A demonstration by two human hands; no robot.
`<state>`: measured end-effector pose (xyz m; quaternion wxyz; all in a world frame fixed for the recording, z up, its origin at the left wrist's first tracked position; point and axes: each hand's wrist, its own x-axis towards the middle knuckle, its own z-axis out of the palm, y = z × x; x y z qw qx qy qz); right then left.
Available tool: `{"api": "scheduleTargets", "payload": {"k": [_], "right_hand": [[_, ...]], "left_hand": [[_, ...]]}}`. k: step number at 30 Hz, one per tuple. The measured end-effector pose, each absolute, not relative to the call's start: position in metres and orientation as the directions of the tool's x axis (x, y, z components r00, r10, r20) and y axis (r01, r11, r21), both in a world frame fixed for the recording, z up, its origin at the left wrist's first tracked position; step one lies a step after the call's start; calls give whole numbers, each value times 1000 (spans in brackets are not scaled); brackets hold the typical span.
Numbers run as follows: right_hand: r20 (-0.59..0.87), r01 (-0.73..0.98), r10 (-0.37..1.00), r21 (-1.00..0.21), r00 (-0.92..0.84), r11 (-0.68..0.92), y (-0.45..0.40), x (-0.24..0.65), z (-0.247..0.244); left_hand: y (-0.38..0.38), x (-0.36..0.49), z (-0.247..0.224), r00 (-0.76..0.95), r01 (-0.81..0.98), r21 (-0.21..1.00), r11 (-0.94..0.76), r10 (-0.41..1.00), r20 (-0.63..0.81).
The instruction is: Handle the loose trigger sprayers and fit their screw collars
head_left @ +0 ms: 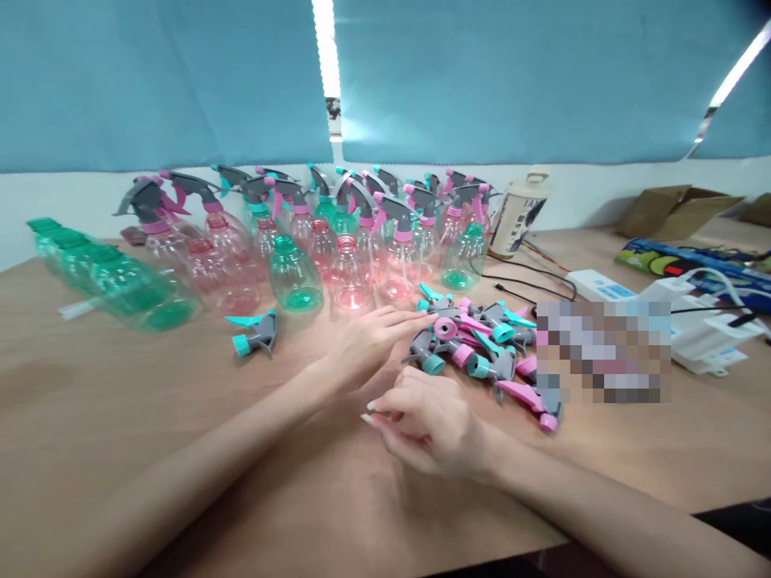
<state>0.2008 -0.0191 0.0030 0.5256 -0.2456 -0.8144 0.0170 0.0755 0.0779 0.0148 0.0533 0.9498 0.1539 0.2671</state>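
Holding the left hand out now, open and flat, with fingers stretched side by side toward the pile of heads, and gripping nothing! Right at the near left edge of that pile; cannot tell contact from a near miss with those fingertips. And just below, hanging over the table, the right hand, loosely curled, with tips of thumb and forefinger close together. Cannot tell a touch from a sliver of gap there, nor rule out something small tucked inside the curl.

To the heads, then: lying in a jumble on the table, right of the left hand and just beyond the right, all grey with teal or pink caps and triggers, trailing off rightward into blocky blur. Over on the left, one lone head, grey and teal, well apart from the others.

Beyond the hands, a pink bottle, upright with neck showing; to its left, a green bottle, likewise. Behind, a whole crowd of sprayers, with heads on. Far left, slanted and blurred, green bottles in a row. Back right, a cream flask, a black cable and white adaptors.
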Motion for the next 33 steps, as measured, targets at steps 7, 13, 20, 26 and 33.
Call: {"api": "scheduleTargets", "payload": {"k": [7, 13, 20, 26, 33], "right_hand": [[738, 518, 597, -394, -313, 759, -11, 205, -13], [647, 600, 705, -451, -290, 661, -4, 208, -26], [588, 645, 747, -448, -310, 620, -8, 203, -32], [552, 651, 766, -455, -329, 608, -9, 196, -31], [425, 479, 817, -664, -390, 574, -8, 189, -30]], "left_hand": [[66, -31, 8, 472, 717, 204, -667, 679, 562], [61, -94, 0, 114, 939, 240, -248, 879, 463], [62, -98, -9, 197, 905, 282, -318, 901, 386], [38, -78, 4, 272, 722, 481, -496, 844, 462], [12, -50, 12, 468, 609, 392, -689, 712, 523]]}}
